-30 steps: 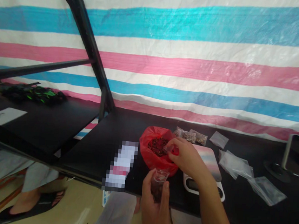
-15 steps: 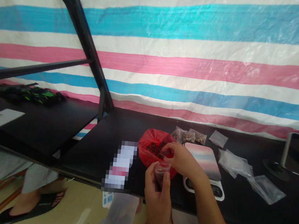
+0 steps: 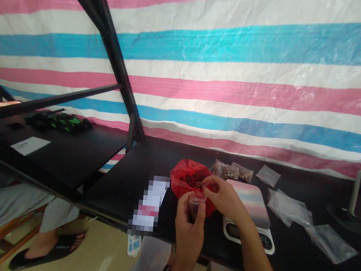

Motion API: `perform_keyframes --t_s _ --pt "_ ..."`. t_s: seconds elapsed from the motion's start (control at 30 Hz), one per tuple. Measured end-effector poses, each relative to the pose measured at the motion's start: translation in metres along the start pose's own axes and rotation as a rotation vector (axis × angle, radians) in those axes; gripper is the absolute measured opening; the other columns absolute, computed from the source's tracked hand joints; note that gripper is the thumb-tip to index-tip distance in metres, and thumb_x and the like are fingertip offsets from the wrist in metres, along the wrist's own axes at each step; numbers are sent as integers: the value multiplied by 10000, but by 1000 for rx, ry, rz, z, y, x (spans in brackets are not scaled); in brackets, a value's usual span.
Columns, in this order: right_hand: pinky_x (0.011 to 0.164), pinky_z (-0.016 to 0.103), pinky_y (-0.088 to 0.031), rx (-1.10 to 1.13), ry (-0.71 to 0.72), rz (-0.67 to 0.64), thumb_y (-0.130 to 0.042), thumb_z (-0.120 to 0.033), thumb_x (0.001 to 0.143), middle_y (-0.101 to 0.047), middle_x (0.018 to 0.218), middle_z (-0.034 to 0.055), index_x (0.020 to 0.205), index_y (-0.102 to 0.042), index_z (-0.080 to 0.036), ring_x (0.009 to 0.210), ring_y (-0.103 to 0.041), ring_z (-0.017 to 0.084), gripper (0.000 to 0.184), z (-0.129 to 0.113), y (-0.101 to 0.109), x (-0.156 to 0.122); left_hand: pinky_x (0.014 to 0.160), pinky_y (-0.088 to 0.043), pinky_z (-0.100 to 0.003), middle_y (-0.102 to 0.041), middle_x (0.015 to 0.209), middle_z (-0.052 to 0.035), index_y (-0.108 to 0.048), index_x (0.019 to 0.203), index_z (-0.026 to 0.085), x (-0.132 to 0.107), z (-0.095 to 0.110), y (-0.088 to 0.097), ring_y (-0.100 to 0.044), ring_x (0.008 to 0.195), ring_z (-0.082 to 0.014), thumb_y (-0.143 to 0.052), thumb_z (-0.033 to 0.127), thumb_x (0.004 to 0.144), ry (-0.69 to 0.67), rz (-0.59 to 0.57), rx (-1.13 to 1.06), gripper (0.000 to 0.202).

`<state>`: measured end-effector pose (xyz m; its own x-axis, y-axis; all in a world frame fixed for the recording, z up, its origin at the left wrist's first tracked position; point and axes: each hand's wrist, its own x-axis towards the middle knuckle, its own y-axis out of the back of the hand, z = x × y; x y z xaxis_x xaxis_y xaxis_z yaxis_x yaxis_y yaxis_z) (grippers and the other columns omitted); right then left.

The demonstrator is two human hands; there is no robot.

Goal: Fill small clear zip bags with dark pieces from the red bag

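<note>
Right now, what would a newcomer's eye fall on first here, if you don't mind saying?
The pink, blue and white striped plastic tarpaulin fills the back wall. Below it, on the black tabletop, a crumpled red plastic bag stands open, the right hand at its mouth, while the left hand holds a small clear plastic bag.

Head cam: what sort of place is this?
Probably a makeshift packing workspace: a striped tarpaulin forms the backdrop, a digital scale sits on the black table, and small clear plastic bags lie nearby.

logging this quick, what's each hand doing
Left hand: closed, holding a small clear bag
Right hand: pinched above the red bag, held item unclear
</note>
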<state>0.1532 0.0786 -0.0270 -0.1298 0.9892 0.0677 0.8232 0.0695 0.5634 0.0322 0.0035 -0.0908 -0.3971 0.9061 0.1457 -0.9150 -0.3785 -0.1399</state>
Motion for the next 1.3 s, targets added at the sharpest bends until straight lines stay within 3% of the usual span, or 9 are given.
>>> perform_keyframes --t_s 0.13,0.27,0.5,0.7,0.83,0.97,1.17,1.3 --pt "822 350 -572 104 -31 49 -664 -279 899 -819 928 58 971 -729 -208 869 -778 227 120 2 2 5 935 -614 -394 -767 1227 -125 -676 1253 195 -3 0 1 -754 1109 -263 -750 403 936 -78 51 165 386" --pt "798 344 -570 153 -9 55 -664 -347 908 -814 940 62 981 -724 -207 863 -771 224 169 6 7 6 951 -598 -437 -757 1167 -112 -682 1227 212 -7 -3 7 -737 1070 -269 -781 363 908 -280 157 322 367" --pt "821 358 -579 158 31 86 -658 -380 881 -808 944 56 979 -723 -217 871 -757 223 201 14 3 -3 930 -601 -420 -719 1109 -93 -638 1261 219 -10 -5 13 -719 1021 -238 -741 263 941 -466 112 361 339" --pt "876 377 -582 149 55 125 -671 -380 880 -811 976 60 1000 -720 -221 900 -758 226 205 10 -3 -9 990 -591 -450 -712 1148 -113 -605 1312 205 -10 4 11 -718 1059 -245 -727 292 963 -465 106 264 380" --pt "919 390 -577 158 50 192 -676 -386 882 -813 1007 63 1001 -725 -227 933 -756 233 205 4 -8 -15 958 -607 -413 -713 1149 -114 -610 1325 201 -4 12 10 -728 1045 -237 -717 327 974 -483 52 222 388" --pt "912 387 -584 230 -9 243 -689 -409 883 -813 1003 73 998 -726 -227 926 -753 239 218 6 -11 -21 921 -610 -364 -734 1142 -109 -630 1309 192 1 13 10 -743 1021 -221 -709 315 981 -460 115 238 359" --pt "856 372 -579 354 -35 310 -743 -508 897 -811 1017 90 1044 -721 -212 945 -759 255 332 4 -1 -24 924 -624 -380 -772 1113 -107 -652 1327 189 7 9 13 -759 1003 -231 -765 390 944 -423 46 241 447" --pt "860 363 -572 392 33 288 -737 -482 922 -807 1048 82 1055 -719 -223 966 -753 248 292 -10 8 -29 944 -620 -395 -780 1139 -110 -664 1364 207 14 3 13 -756 1050 -251 -790 427 918 -313 3 250 513"
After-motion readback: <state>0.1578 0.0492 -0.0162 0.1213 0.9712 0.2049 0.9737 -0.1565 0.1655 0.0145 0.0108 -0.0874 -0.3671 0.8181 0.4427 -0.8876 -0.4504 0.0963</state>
